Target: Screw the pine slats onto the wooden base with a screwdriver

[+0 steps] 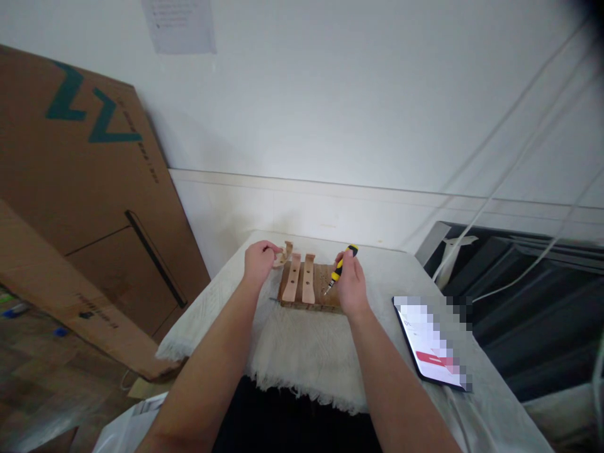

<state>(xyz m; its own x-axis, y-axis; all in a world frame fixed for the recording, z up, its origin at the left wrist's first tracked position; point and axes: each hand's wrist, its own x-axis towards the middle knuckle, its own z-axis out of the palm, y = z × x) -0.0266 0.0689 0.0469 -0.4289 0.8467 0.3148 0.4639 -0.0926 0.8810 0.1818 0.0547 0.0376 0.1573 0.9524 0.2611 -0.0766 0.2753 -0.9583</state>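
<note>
My right hand (352, 283) grips a yellow and black screwdriver (338, 269). Its metal tip points down at the right part of a brown wooden block (323, 277), which is dotted with small holes. Two tan hook-shaped brackets (293, 280), each with dark holes, lie side by side across the block's left part. At the block's back left corner, the fingers of my left hand (259, 261) are pinched together. A small dark bit shows at the fingertips, too small to name. Just beside them stand another tan bracket (289, 248) and a small light-coloured piece whose shape is unclear.
A white fringed cloth (306, 365) covers the table. On its right side lies a phone (431, 346) with a lit screen. A large cardboard box (94, 207) stands at the left. White cables (500, 170) hang at the right, over a dark object. A white wall rises behind.
</note>
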